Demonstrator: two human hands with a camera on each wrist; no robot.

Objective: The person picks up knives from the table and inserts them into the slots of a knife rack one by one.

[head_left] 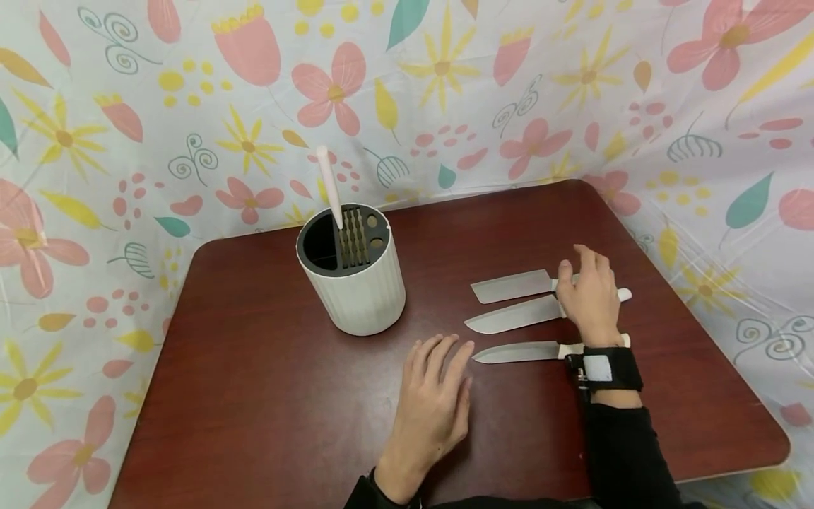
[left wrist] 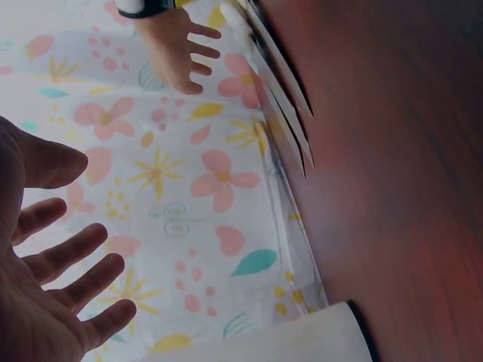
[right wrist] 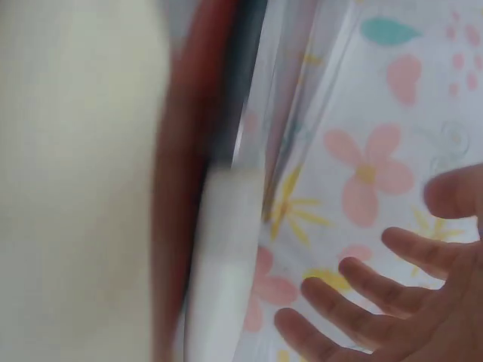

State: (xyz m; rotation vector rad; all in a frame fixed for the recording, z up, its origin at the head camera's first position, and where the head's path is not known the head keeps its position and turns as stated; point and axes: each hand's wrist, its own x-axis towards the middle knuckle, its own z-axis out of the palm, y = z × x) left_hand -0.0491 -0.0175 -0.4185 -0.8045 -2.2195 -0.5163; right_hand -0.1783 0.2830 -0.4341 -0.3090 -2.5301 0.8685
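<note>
From the head, three knives lie in a row on the brown surface (head_left: 254, 410), blades to the left and handles to the right: the far knife (head_left: 511, 286), the middle knife (head_left: 515, 315) and the near knife (head_left: 518, 352). The right hand (head_left: 591, 293) is over the handles of the far two, fingers a bit bent. The left hand (head_left: 429, 403) is free too, near the tip of the near knife. It seems wise to pull it back from that sharp point. The black wrist strap (head_left: 613, 368) sits over the near knife's handle, so a slow lift would help it not to bump. The white holder (head_left: 365, 304) stands upright, with a pale handle (head_left: 327, 184) poking up.

From the left wrist, the left hand's fingers are spread apart, with nothing in them. The knives are up by the right hand, and the holder is at the bottom.

From the right wrist, the right hand's fingers are spread and hold nothing. A white handle (right wrist: 226, 256) is beside them. Best to wrap just one handle snugly and touch no blade. The big pale blur (right wrist: 75, 181) is too fuzzy to name.
</note>
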